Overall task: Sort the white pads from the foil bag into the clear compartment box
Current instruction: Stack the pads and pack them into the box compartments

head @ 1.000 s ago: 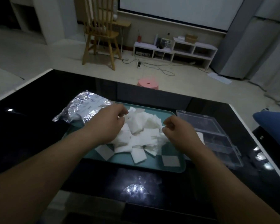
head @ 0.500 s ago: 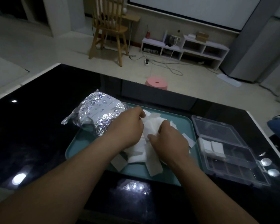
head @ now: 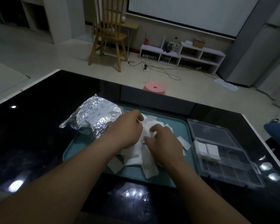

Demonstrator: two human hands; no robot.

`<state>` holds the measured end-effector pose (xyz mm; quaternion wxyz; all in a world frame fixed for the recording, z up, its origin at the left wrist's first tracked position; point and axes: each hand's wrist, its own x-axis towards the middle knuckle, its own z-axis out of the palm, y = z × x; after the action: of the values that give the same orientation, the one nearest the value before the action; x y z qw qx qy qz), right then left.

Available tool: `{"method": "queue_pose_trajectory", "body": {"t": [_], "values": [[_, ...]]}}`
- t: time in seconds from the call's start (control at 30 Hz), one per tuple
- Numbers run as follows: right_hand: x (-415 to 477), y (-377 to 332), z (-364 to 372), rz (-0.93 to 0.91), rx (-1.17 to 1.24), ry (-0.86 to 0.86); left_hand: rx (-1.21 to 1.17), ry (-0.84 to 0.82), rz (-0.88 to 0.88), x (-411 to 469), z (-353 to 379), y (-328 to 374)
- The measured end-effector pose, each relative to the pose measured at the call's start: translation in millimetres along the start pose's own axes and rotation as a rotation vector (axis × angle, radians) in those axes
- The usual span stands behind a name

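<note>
The right hand's fingers [head: 153, 129] are bent, and forefinger and thumb curl onto the top of the heap of pads [head: 132, 159], a white pad showing between them as if pinched. The right hand [head: 166, 143] lies palm down over the right half of the heap. The left hand [head: 128, 128] sits close beside it on the heap's left side. Its thumb lies along the top pads, and its fingertips are hidden behind the knuckles, so I cannot tell if they grip anything. The pads lie in a loose pile in the middle of a teal tray [head: 181, 126], some of them spilling flat toward the near edge and the right rim. The crumpled foil bag [head: 95, 115] rests on the tray's far left corner, just beside the left wrist. The clear box [head: 233, 172] lies open just right of the tray with its lid folded back, and two pads [head: 208, 148] sit side by side in a far compartment. All of this stands on a glossy black table [head: 31, 135]. Beyond it are a pink stool [head: 154, 88], a wooden chair [head: 110, 34] and a low white shelf [head: 181, 52].
</note>
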<state>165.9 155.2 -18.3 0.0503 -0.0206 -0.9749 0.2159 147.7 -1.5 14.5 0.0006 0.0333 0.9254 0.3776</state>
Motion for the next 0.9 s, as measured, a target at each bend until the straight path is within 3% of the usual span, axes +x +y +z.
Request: {"method": "queue_pose_trajectory", "body": {"t": [0.23,0.3,0.43,0.5,0.7,0.9], "values": [[-2,-6,-1,-0.091,-0.011,0.068,0.048,0.053,0.055,0,-24,-1],[-3,-2,-7,-0.158,-0.016,0.041,0.166,-0.028,0.1,-4,-33,-8],[-11,-5,-6,-0.196,0.027,-0.187,0.504,-0.343,0.158,-20,-22,-23],[-14,-10,1,-0.193,-0.022,-0.238,0.6,-0.373,0.189,-24,-11,-28],[-15,-7,1,-0.231,0.02,-0.226,0.528,-0.316,0.219,-27,0,-30],[-19,16,-26,-0.142,0.049,-0.288,0.522,-0.349,0.31,-37,7,-22]]}}
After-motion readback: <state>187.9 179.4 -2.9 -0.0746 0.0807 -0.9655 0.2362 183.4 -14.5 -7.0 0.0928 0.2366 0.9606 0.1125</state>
